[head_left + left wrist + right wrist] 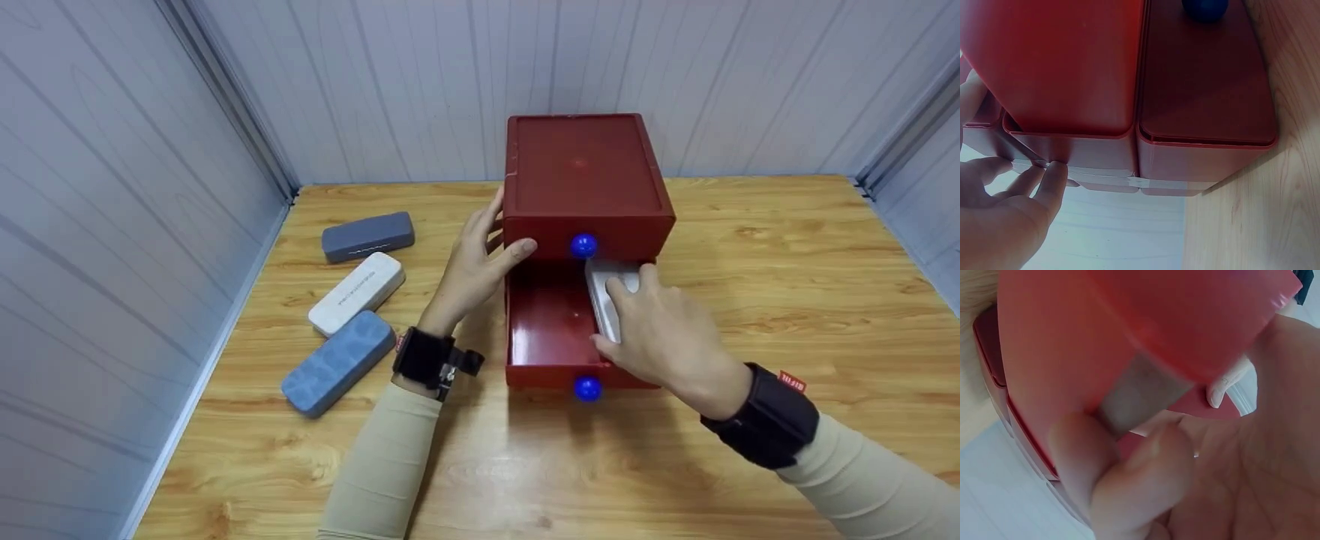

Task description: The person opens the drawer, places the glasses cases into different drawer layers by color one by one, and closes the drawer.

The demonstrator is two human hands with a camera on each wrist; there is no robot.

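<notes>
A red drawer cabinet [585, 165] stands on the table, its open drawer [547, 315] pulled out below the closed top one. My left hand [476, 262] rests against the cabinet's left side, fingers extended along the wall and thumb on the top drawer's front. Inside the open drawer, at its right, lies a white-grey glasses case [602, 300]. My right hand [667, 330] reaches over the drawer's right side and grips this case between thumb and fingers. In the right wrist view the case [1143, 391] shows as a grey patch beyond the bent fingers, partly hidden by the drawer wall.
Left of the cabinet lie a dark grey glasses case [367, 236], a white case [356, 292] and a blue case [339, 364]. Blue knobs [583, 245] mark the drawer fronts. A lower closed drawer [1207, 73] shows in the left wrist view. Panel walls [420, 90] border the table.
</notes>
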